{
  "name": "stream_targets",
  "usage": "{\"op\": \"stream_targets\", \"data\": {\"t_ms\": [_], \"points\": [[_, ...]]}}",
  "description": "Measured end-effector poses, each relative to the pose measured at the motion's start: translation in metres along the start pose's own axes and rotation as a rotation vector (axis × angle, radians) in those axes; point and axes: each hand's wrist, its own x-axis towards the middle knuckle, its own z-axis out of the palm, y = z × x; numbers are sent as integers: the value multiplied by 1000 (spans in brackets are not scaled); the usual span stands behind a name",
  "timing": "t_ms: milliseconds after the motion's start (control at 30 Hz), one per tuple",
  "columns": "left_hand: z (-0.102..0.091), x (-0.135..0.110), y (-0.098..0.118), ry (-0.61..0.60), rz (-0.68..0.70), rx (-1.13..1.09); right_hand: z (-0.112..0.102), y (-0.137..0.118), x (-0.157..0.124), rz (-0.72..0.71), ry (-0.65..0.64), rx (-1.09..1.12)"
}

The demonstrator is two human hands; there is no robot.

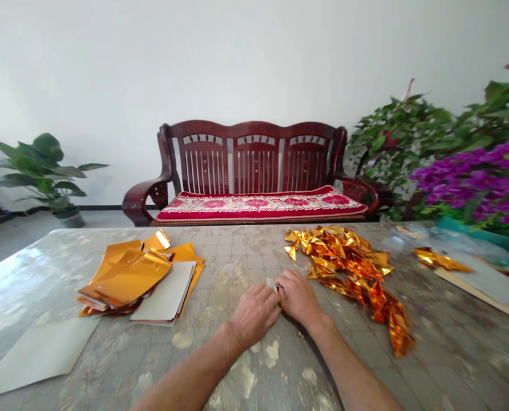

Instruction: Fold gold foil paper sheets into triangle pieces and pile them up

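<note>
My left hand (255,313) and my right hand (298,297) meet over the middle of the table, fingers closed around a small piece of foil paper (271,282). Only a pale corner and a sliver of its orange side show between the fingers; the rest is hidden. To the left lies a stack of gold foil paper sheets (128,273), some turned with the pale back up. On the right is a heap of folded gold foil pieces (344,251), pointed at the ends, trailing toward the front.
A single pale sheet (40,351) lies at the table's left front. Clear plastic wrapping (472,248), flat boards (485,279) and purple flowers (477,182) occupy the right side. Behind the patterned table (237,251) stands a dark red wooden bench (254,157). A potted plant (44,171) is at left.
</note>
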Motion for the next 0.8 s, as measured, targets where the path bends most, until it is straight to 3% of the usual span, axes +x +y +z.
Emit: {"op": "stream_targets", "data": {"t_ms": [300,467,633,800], "points": [[-1,-2,3,28,-24,91,-9,6,1,-13,-85,69],[-3,-3,-14,23,-107,133,-8,8,0,42,-109,48],[-7,-2,-34,17,-226,114,-5,6,-1,13,-68,73],[-3,-2,-29,27,-255,100,2,10,3,-50,-2,106]]}}
